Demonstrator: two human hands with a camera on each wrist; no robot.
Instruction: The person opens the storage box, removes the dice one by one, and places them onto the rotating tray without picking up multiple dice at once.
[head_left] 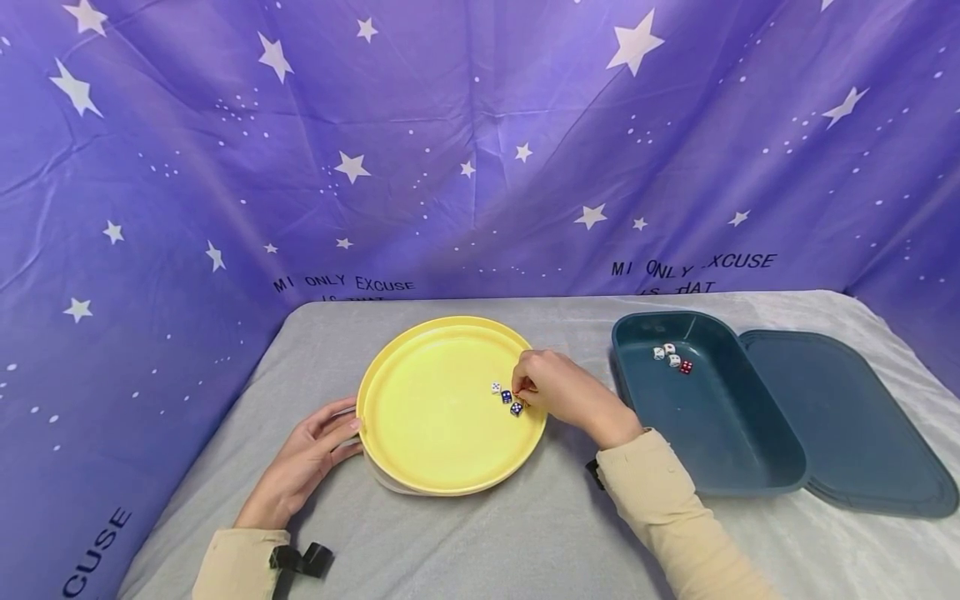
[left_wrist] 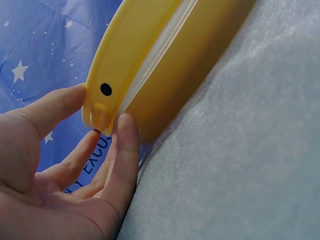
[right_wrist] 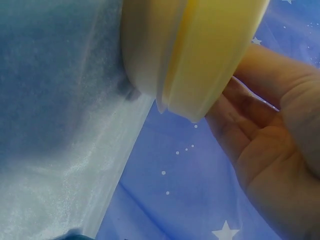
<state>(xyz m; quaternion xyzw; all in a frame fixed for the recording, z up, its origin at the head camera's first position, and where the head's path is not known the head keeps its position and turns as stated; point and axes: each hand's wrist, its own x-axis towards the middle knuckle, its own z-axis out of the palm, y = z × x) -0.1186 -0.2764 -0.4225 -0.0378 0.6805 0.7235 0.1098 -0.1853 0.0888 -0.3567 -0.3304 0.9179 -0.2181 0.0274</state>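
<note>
A round yellow box [head_left: 442, 417] with a lid rests on the grey cloth. My left hand [head_left: 311, 454] holds its left edge; in the left wrist view the thumb [left_wrist: 57, 107] is at the lid's rim and the fingertips touch the side below. Over the right part of the lid, my right hand [head_left: 562, 392] has its fingers bent down and pinches something small and reddish, apparently a die, mostly hidden by the fingers. Beside those fingertips lie a white die [head_left: 496, 387], a blue die [head_left: 506, 397] and another blue die [head_left: 516, 409].
To the right stands a dark teal tray [head_left: 731, 433] holding several white dice [head_left: 670, 349] and a red die [head_left: 686, 367]. A flat teal lid [head_left: 847, 417] lies against its right side. Behind the table hangs a purple curtain [head_left: 450, 208] with stars.
</note>
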